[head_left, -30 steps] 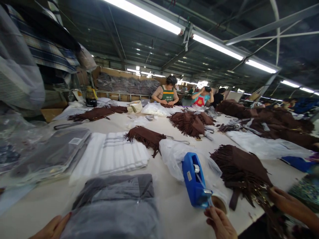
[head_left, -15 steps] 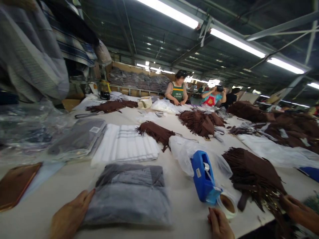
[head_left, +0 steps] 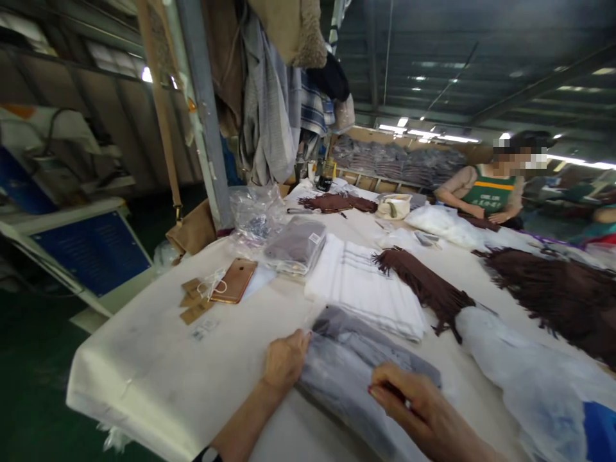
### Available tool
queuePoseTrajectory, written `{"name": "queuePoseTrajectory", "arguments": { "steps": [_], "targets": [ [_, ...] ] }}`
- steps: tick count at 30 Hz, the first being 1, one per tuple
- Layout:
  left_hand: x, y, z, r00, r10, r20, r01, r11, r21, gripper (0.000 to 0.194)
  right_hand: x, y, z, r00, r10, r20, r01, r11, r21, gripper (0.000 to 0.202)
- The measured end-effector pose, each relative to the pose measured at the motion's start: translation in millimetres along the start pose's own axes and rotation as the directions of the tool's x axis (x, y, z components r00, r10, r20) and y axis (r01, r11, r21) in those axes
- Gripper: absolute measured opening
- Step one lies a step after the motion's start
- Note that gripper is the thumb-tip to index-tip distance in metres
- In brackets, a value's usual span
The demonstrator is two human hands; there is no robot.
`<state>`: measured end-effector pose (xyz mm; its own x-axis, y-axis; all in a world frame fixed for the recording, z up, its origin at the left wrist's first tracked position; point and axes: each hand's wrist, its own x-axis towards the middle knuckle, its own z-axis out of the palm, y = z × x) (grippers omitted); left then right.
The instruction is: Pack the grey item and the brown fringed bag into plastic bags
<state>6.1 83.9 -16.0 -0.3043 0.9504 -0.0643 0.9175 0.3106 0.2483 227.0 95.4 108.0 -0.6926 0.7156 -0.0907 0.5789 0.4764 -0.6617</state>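
Note:
A folded grey cloth in a clear plastic bag (head_left: pixel 346 366) lies at the table's front. At its left edge my left hand (head_left: pixel 286 360) is closed, fingers pinching the plastic. My right hand (head_left: pixel 409 398) is over the bag's right part, thumb and fingers curled together; what they hold, if anything, is too small to make out. Just behind the bag is a folded white cloth with grey stripes (head_left: pixel 360 285). A brown fringed piece (head_left: pixel 423 276) lies partly on that cloth. Part of the blue tape dispenser (head_left: pixel 599 430) shows at the lower right edge.
On the table's left are a phone (head_left: pixel 235 280), brown tags (head_left: pixel 195 308) and another bagged grey cloth (head_left: pixel 298 244). Crumpled clear plastic (head_left: pixel 520 372) and brown fringed pieces (head_left: pixel 553 292) lie right. A metal post (head_left: pixel 205 122) rises at the left edge; a co-worker (head_left: pixel 491 186) stands across.
The view has swung left. My right hand has moved from beside the tape dispenser to over the bagged cloth. My left hand remains at the bag's left edge, and the bag now appears slanted.

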Motion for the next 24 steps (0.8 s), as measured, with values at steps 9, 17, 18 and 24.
{"name": "queuePoseTrajectory", "arguments": {
  "steps": [9, 17, 18, 24],
  "targets": [
    [2.5, -2.0, 5.5, 1.000, 0.021, 0.014, -0.020, 0.998, -0.056, 0.039, 101.9, 32.8, 33.7, 0.990, 0.102, 0.093, -0.089, 0.987, -0.132, 0.015],
    [1.9, -2.8, 6.1, 0.999, 0.041, 0.007, -0.040, 0.998, -0.055, 0.038, 105.1, 54.1, 33.4, 0.900, 0.430, -0.071, -0.434, 0.899, -0.052, 0.026],
    [1.8, -2.9, 6.1, 0.999, 0.041, 0.004, -0.041, 0.998, -0.057, 0.037, 101.2, 57.3, 31.3, 0.887, 0.452, -0.092, -0.457, 0.889, -0.037, 0.025],
    [1.7, -3.1, 4.8, 0.999, 0.027, -0.024, -0.030, 0.992, -0.126, 0.031, 28.0, 79.5, 54.2, 0.855, 0.096, -0.510, -0.255, 0.934, -0.251, 0.018]
  ]
}}
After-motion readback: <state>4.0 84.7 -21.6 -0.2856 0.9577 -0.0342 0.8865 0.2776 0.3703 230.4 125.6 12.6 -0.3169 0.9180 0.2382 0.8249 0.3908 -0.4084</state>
